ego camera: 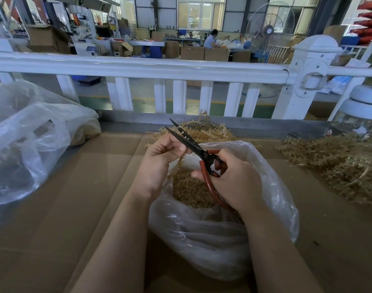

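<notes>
Right hand (233,178) grips scissors (199,149) — blades open beside left hand (162,153) pinching sprig (180,161).

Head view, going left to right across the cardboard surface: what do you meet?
A large clear plastic bag → left hand pinching a tan sprig → right hand gripping red-handled scissors → loose pile of tan sprigs.

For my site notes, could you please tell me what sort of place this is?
Likely a factory workshop: cartons across the hall, a big standing fan, and scissors at a sprig over a bag on a cardboard-covered bench.
</notes>
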A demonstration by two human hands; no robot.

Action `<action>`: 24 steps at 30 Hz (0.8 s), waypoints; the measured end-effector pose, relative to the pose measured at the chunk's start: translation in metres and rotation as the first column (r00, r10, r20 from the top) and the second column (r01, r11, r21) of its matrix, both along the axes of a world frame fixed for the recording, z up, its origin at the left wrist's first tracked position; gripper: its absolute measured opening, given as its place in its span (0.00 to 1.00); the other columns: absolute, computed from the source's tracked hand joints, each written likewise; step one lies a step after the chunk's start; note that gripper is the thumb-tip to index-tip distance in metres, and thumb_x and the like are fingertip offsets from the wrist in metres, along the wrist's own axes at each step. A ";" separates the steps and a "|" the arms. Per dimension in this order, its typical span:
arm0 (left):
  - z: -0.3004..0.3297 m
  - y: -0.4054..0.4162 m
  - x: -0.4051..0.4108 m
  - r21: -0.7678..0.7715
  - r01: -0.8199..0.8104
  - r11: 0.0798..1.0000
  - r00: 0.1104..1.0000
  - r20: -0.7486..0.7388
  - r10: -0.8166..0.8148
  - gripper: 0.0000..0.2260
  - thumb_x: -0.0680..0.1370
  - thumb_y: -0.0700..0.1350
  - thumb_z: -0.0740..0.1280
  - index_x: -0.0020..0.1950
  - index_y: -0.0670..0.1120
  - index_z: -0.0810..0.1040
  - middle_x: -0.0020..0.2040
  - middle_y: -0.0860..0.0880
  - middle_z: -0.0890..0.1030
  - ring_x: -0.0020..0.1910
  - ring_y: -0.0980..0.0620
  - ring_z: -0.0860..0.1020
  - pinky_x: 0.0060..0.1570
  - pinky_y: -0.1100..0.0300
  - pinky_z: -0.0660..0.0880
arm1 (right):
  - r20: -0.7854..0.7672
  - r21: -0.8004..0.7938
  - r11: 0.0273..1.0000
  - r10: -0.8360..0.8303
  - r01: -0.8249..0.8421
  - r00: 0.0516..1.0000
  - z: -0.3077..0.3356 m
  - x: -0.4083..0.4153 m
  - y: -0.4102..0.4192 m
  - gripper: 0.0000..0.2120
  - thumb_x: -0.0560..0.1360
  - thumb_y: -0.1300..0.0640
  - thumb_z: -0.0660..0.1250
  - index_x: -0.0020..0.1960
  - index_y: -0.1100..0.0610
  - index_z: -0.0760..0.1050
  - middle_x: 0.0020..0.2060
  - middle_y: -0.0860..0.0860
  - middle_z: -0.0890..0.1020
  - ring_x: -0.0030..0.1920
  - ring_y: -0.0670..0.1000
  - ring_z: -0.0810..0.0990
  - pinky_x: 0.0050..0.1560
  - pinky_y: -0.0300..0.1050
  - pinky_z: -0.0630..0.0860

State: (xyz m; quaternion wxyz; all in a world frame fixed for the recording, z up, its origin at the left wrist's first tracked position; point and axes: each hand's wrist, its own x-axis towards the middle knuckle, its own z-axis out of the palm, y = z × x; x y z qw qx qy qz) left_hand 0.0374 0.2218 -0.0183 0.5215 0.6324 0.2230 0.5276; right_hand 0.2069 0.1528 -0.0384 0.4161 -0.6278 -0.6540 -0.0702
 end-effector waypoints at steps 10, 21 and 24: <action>-0.004 0.001 -0.002 0.020 -0.030 0.999 0.998 -0.051 0.031 0.01 0.76 0.34 0.69 0.46 0.37 0.80 0.41 0.48 0.79 0.42 0.55 0.76 0.48 0.63 0.75 | 0.015 0.009 1.000 -0.015 0.015 1.000 0.000 0.002 0.000 0.30 0.67 0.21 0.58 0.45 0.48 0.73 0.33 0.40 0.77 0.33 0.38 0.76 0.33 0.27 0.67; 0.002 -0.005 0.001 0.029 -0.080 0.996 0.997 0.010 0.080 0.08 0.79 0.34 0.65 0.46 0.45 0.79 0.39 0.56 0.81 0.41 0.60 0.78 0.44 0.69 0.74 | 0.005 0.002 1.000 -0.002 0.002 1.000 0.000 0.002 0.001 0.25 0.66 0.23 0.61 0.41 0.45 0.67 0.30 0.38 0.73 0.31 0.35 0.73 0.31 0.28 0.63; 0.002 -0.004 0.000 0.026 -0.072 0.997 0.997 0.006 0.072 0.08 0.79 0.36 0.65 0.43 0.46 0.79 0.38 0.57 0.80 0.39 0.62 0.77 0.42 0.71 0.72 | 0.002 0.010 1.000 0.001 -0.001 1.000 -0.001 0.002 0.000 0.26 0.66 0.23 0.61 0.40 0.46 0.68 0.30 0.39 0.74 0.31 0.37 0.74 0.31 0.29 0.65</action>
